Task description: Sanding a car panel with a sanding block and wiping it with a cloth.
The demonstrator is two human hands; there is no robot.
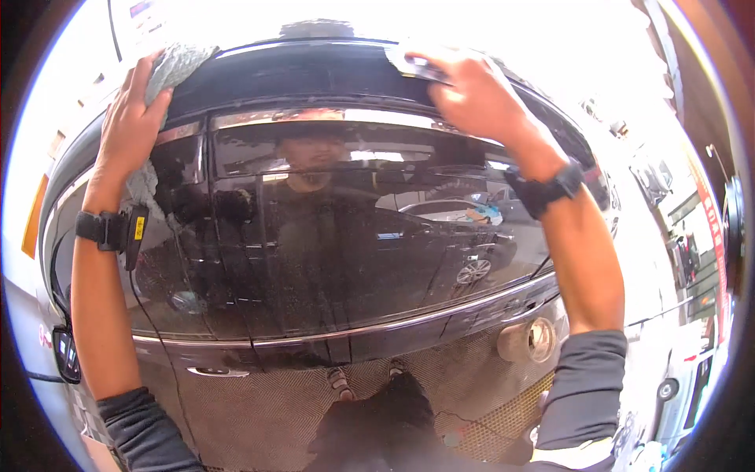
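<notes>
A dark car stands right in front of me, its glossy side window [314, 259] at the middle of the view and its roof [314, 71] beyond. Up at the roof's left end, my left hand [135, 126] is closed on a crumpled grey-green cloth [179, 71], part of which hangs below the palm over the glass. My right hand [476, 90] is at the roof's right part, fingers bent round a small white and dark pad [417, 69]. Glare and the fingers hide most of that pad, so its exact kind does not show.
A chrome trim strip [354, 332] runs below the window, with a door handle [219, 372] under it. The side mirror [67, 354] juts out at left. A thin cable [161, 338] hangs from my left wrist device [135, 236]. Another vehicle [684, 393] stands far right.
</notes>
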